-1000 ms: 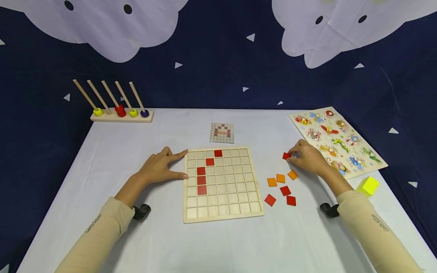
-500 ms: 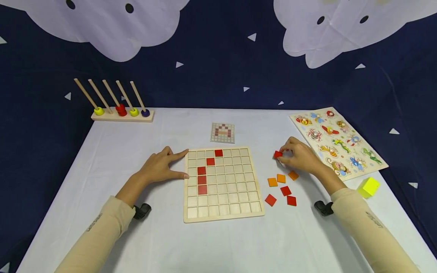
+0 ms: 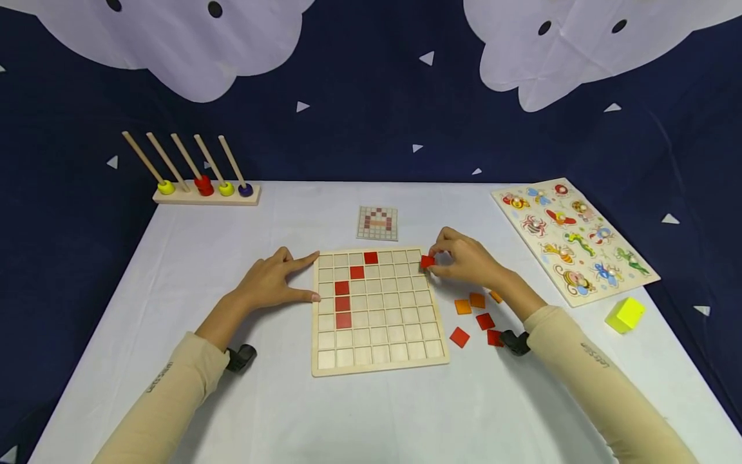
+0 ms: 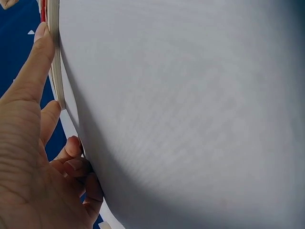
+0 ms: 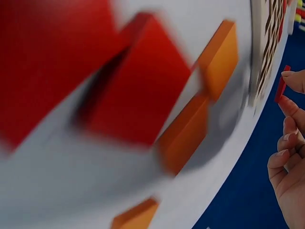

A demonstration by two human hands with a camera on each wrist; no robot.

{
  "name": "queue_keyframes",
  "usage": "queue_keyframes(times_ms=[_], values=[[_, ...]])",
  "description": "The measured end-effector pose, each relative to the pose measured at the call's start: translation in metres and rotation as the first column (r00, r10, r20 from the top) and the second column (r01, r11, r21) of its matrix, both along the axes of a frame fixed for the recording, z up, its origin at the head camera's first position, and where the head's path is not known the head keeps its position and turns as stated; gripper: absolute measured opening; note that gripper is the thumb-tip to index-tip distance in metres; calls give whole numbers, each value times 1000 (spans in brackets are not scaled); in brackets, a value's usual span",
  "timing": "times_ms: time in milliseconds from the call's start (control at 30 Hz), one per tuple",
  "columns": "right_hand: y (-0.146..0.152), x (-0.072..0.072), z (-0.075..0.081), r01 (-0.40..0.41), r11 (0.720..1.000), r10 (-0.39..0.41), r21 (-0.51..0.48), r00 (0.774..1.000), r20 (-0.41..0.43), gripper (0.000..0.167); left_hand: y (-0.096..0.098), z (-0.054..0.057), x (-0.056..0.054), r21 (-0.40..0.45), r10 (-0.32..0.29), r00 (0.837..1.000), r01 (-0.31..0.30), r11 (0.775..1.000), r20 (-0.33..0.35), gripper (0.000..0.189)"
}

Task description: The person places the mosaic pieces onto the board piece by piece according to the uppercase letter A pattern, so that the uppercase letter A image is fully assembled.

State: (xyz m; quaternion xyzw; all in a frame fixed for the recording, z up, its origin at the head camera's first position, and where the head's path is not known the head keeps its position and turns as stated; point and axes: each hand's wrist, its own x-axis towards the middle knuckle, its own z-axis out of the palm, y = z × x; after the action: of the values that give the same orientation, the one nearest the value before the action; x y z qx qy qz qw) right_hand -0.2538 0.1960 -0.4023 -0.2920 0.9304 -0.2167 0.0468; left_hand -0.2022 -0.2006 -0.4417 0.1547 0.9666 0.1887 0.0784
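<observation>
The red tile (image 3: 427, 261) is being pinched between thumb and fingertips of the right hand (image 3: 466, 261), hanging over the far right corner of the wooden grid board (image 3: 379, 364), which is lying in the middle of the desk (image 3: 359, 419); the left hand (image 3: 272, 283) is resting flat and relaxed, holding nothing, its fingers touching the board's left edge; five red tiles are sitting in the grid; loose red and orange tiles (image 3: 469, 319) are lying just right of the board, nearer the desk's right edge.
</observation>
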Motion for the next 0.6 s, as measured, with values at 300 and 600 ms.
queue_keyframes(times_ms=[300,600], values=[[-41,-2,-4,-129,992,128,-10,992,-12,26,0,1,0,18,-7,1000,8,1000,-12,94],[-62,-1,-8,-176,984,176,15,984,-12,25,0,1,0,8,-7,1000,7,1000,-10,95]])
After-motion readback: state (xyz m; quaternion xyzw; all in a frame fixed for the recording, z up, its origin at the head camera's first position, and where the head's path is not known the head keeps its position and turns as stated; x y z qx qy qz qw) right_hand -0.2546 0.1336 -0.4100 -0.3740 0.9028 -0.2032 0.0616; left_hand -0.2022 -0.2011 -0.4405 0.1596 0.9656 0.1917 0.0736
